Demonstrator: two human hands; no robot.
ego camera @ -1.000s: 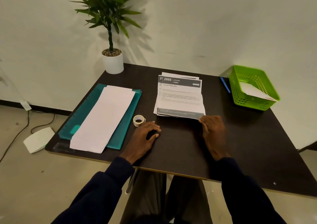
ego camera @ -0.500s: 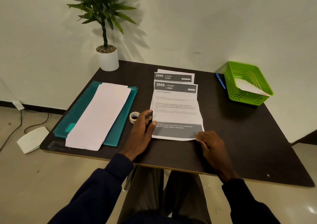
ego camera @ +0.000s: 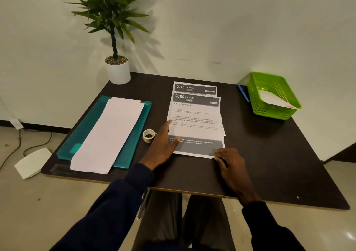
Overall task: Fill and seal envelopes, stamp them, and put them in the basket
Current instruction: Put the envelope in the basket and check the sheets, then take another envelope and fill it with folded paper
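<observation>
1. While our left hand (ego camera: 163,145) lies flat and relaxed, its straight fingers rest on the left edge of the printed sheet (ego camera: 194,127) headed "2666".
2. Our right hand (ego camera: 229,160) sits at the near right corner of that sheet, fingers curled, pinching the corner, which lifts a little off the table (ego camera: 269,154).
3. That sheet lies in the middle of the table, its grey footer band toward the near edge. It is creased across its width.
4. A second sheet (ego camera: 194,88), headed "2940", shows from under it toward the far edge.
5. A tape roll (ego camera: 148,135) lies just beside our left hand, between it and the teal folder (ego camera: 86,125).
6. The folder runs along the left edge of the table, and long white paper (ego camera: 109,135) lies on top of it, reaching toward the near left corner.
7. The green basket (ego camera: 273,113) stands at the far right corner with a white envelope (ego camera: 273,98) leaning inside it.
8. A blue pen (ego camera: 243,94) lies just beside the basket's left wall.
9. A potted plant (ego camera: 117,69) stands at the far left corner.
10. Dark sleeves cover both our arms to the wrist.
</observation>
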